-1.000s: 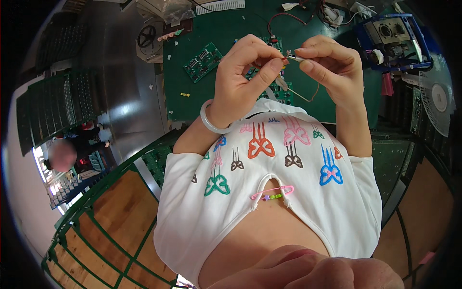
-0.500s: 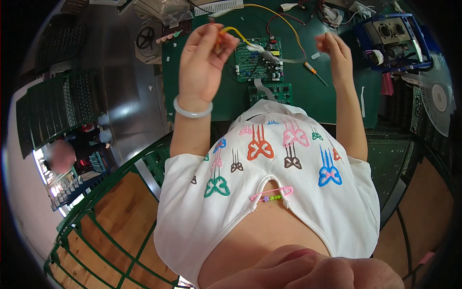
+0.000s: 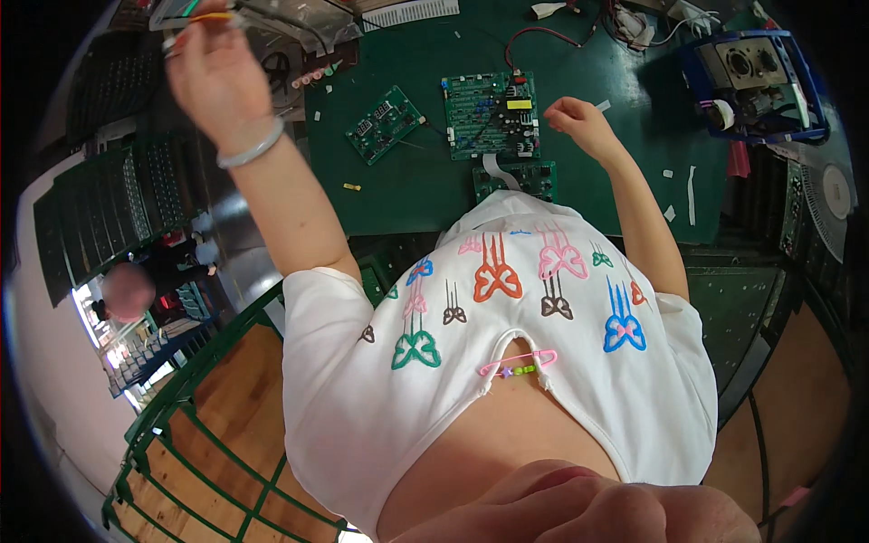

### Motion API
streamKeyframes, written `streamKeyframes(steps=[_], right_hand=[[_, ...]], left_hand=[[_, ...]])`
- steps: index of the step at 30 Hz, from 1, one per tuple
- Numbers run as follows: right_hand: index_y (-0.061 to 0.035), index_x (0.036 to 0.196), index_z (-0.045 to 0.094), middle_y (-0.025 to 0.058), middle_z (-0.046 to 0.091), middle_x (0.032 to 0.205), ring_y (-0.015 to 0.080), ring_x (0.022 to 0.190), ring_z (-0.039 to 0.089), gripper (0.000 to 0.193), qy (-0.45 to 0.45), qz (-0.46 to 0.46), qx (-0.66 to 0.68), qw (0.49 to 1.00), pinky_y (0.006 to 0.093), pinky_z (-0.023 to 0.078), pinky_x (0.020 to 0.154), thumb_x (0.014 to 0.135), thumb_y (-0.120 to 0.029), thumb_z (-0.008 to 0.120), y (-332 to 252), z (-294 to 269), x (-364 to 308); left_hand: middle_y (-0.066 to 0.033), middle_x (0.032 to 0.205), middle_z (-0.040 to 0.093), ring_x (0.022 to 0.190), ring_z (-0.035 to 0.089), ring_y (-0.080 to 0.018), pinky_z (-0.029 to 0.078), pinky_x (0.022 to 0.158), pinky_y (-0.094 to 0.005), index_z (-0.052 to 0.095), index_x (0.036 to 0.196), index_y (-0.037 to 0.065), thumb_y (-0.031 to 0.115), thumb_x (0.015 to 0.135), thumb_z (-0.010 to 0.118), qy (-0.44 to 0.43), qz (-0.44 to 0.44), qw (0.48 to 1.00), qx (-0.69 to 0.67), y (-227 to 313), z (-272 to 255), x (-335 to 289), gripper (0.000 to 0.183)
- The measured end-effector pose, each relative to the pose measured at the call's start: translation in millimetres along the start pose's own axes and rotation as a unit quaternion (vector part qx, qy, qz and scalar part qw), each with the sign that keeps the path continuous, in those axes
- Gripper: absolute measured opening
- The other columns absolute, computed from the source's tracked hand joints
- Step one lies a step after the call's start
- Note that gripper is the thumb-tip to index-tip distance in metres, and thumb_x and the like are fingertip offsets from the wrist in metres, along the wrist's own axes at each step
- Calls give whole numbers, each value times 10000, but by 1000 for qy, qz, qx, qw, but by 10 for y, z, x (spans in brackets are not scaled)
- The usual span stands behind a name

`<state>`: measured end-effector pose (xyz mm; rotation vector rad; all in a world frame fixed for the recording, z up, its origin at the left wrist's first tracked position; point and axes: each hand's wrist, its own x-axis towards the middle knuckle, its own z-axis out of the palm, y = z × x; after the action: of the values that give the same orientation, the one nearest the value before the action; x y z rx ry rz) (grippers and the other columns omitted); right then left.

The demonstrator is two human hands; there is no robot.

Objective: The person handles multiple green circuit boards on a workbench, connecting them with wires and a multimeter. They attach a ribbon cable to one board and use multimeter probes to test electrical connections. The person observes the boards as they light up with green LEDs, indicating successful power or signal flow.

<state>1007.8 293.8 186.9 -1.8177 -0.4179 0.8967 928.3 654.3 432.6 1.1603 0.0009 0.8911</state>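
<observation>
Beyond the left edge of the surface [image 3: 407, 50], left hand [image 3: 217, 86] clamped on yellow-orange wiring [image 3: 214, 15].
Right hand [image 3: 584, 127] sits beside the green circuit board [image 3: 471, 118], fingers curled, its grip unclear; a blue frame [image 3: 695, 86] contains a grey dialled unit [image 3: 766, 61].

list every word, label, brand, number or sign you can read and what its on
Nothing here is clear enough to quote.
Large circuit board: fine print, too small to read.
Small circuit board on the left: digit displays, too small to read.
White strip at the top: dark marks, too small to read.
</observation>
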Motion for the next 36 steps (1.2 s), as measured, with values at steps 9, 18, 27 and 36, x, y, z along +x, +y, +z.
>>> streamKeyframes(steps=[9, 18, 27, 36], right_hand=[[-87, 1180, 507, 127, 622, 793, 251, 741, 630, 402, -113, -123, -233, 958, 366, 497, 650, 784, -60, 572, -88, 884, 356], [-9, 868, 627, 169, 655, 855, 326, 798, 652, 143, -50, -111, -449, 885, 417, 533, 671, 763, -67, 551, -150, 1247, 582], [-5, 818, 660, 183, 650, 803, 287, 744, 658, 151, -16, 27, -425, 905, 373, 537, 668, 762, -111, 567, -406, -410, 425], [-33, 961, 644, 57, 663, 811, 134, 705, 624, 271, 55, 121, -137, 982, 280, 481, 671, 866, -252, 515, 51, -1375, 510]], left_hand=[[7, 950, 604, 939, 521, -197, 296, 1019, -510, 630, 861, 104, 127, 805, 603, -15, 20, 993, -119, 1084, 262, -469, 66], [131, 838, 639, 856, 565, -69, 348, 923, -375, 643, 749, 179, 161, 698, 689, -96, 110, 963, -227, 2051, 236, -590, 70], [107, 815, 613, 922, 525, -162, 172, 1070, -555, 629, 713, 175, 154, 667, 702, 10, 100, 956, -275, 1905, -65, -735, 89], [-55, 836, 561, 1106, 476, -315, 86, 1109, -564, 537, 820, 89, 51, 791, 583, -101, -70, 988, -95, 895, -68, -610, 66]])
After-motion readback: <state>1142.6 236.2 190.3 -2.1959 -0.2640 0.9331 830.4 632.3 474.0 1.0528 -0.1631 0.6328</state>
